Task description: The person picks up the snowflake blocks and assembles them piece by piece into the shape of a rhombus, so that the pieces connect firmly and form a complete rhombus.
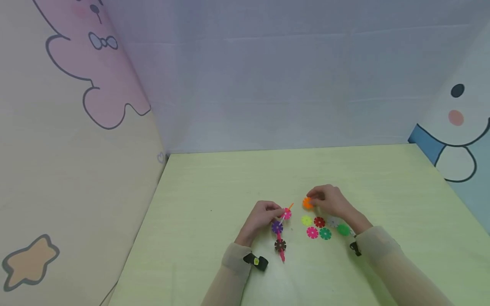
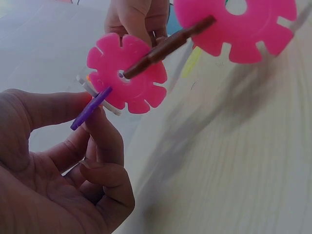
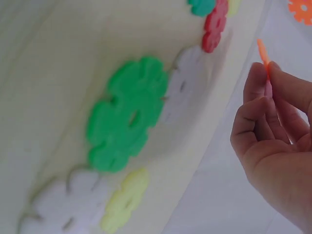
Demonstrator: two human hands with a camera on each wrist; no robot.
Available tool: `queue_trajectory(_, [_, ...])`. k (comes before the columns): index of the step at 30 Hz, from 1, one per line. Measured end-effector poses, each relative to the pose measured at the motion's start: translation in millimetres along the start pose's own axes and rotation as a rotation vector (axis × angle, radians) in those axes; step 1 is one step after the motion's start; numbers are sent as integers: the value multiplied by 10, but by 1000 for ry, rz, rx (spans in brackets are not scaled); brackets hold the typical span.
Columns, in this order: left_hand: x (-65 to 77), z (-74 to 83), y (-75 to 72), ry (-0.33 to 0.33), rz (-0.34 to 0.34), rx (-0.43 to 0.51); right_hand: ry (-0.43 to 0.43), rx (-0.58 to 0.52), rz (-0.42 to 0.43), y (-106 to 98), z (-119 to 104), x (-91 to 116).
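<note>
A chain of interlocking notched discs (image 1: 277, 227), in purple, brown, pink, white and orange, hangs together from my left hand (image 1: 263, 216). Thumb and forefinger of that hand pinch it around the purple disc (image 2: 90, 110), and two pink discs (image 2: 141, 87) and a brown disc (image 2: 168, 46) reach out beyond. My right hand (image 1: 329, 201) pinches a loose orange disc (image 1: 307, 203) by its edge, also seen edge-on in the right wrist view between the fingertips (image 3: 277, 67). The two hands are a short way apart over the table.
Several loose discs lie on the pale table (image 1: 214, 182) below the right hand: yellow (image 1: 306, 220), red (image 1: 319, 222), pink (image 1: 312, 232), teal (image 1: 325, 233), green (image 1: 343, 230) and white (image 1: 333, 221). A curtain (image 1: 260, 93) hangs behind the table, with printed walls at both sides.
</note>
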State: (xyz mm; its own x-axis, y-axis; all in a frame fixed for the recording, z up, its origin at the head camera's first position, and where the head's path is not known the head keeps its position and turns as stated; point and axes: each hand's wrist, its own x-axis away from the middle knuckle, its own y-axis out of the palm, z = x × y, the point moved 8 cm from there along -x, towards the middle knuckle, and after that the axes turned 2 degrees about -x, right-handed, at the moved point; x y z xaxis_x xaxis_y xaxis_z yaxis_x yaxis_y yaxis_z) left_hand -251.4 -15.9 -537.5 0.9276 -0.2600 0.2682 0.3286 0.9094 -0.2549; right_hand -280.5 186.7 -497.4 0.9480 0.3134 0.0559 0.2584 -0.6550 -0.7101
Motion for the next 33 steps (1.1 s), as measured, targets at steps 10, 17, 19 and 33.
queue_trajectory(10, [14, 18, -3, -5, -1, -12, 33, -275, 1, 55, -68, 18])
queue_trajectory(17, [9, 19, -3, 5, -5, 0, 4, -357, -35, 114, -137, 18])
queue_trajectory(19, [12, 24, -2, 10, -6, -2, 2, -354, -38, 125, -141, 21])
queue_trajectory(33, [-4, 17, 8, 25, -14, -20, -8, -383, -44, 57, -366, 86])
